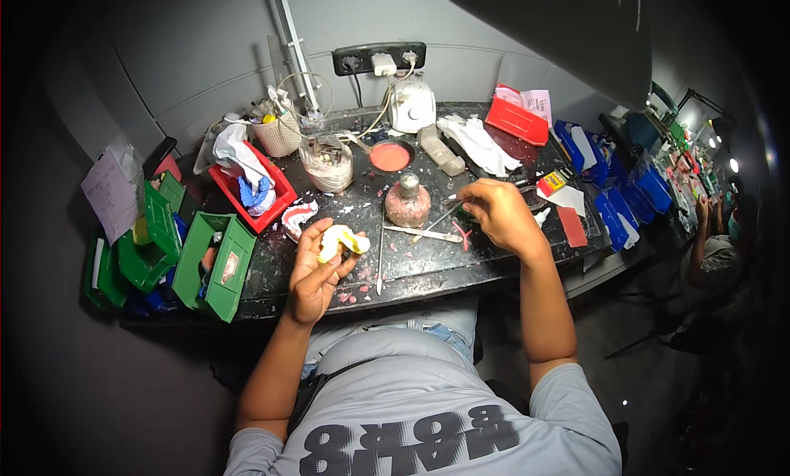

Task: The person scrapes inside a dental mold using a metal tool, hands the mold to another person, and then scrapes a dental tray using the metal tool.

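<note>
My left hand (pixel 317 274) is closed around a white and yellow dental cast (pixel 342 242), held above the front edge of the bench. My right hand (pixel 500 217) is closed in a pinch on a thin wax-carving tool (pixel 440 222) that slants down to the left; its exact tip is hard to make out. Just left of that tool stands a round glass spirit burner (pixel 407 202) with a metal top, smeared pink. A flat pale knife (pixel 424 234) and a thin upright-lying instrument (pixel 380 260) rest before it. Pink wax strips (pixel 465 236) lie below my right fingers.
A pink and white dental model (pixel 299 218) lies behind my left hand. Red wax fills a round pan (pixel 390 156). Red bins (pixel 269 215) and green bins (pixel 206 266) stand left, blue bins (pixel 615 217) right. A co-worker's arm (pixel 702 229) shows far right.
</note>
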The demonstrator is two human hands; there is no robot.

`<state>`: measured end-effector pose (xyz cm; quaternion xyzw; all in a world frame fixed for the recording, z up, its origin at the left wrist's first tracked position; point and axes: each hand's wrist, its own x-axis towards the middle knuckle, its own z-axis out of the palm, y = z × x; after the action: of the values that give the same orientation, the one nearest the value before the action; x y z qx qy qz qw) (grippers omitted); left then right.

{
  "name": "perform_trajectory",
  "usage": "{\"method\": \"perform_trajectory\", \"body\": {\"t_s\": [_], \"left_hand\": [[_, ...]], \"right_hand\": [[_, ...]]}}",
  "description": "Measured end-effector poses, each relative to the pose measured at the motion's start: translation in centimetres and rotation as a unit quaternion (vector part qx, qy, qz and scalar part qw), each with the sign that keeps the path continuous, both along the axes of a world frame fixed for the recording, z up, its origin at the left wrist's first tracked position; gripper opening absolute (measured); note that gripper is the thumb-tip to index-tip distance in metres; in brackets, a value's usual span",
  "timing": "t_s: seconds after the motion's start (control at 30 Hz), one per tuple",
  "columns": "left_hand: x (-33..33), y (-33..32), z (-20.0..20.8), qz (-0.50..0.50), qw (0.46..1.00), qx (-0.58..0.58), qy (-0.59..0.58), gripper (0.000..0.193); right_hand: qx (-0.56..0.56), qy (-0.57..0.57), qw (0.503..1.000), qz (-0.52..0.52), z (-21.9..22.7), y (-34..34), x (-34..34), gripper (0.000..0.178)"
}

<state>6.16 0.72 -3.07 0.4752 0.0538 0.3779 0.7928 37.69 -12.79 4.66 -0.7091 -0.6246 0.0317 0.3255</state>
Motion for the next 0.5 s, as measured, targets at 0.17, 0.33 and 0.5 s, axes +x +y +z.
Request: {"method": "perform_trajectory", "body": {"t_s": [0.17, 0.33, 0.5], "left_hand": [[-0.4, 0.0, -0.1, 0.026, 1.000, 0.013, 0.005, 0.059], [-0.1, 0.4, 0.1, 0.075, 0.993, 0.091, 0.019, 0.065], [-0.6, -0.9, 2.1, 0.094, 0.988, 0.123, 0.003, 0.078]], "right_hand": [[-0.042, -0.003, 0.997, 0.069, 0.8, 1.6, -1.8, 0.015], [-0.035, -0.012, 0.991, 0.126, -2.5, 2.4, -3.7, 0.015], [0.006, -0.033, 0.992, 0.125, -3.7, 2.2, -4.8, 0.014]]}}
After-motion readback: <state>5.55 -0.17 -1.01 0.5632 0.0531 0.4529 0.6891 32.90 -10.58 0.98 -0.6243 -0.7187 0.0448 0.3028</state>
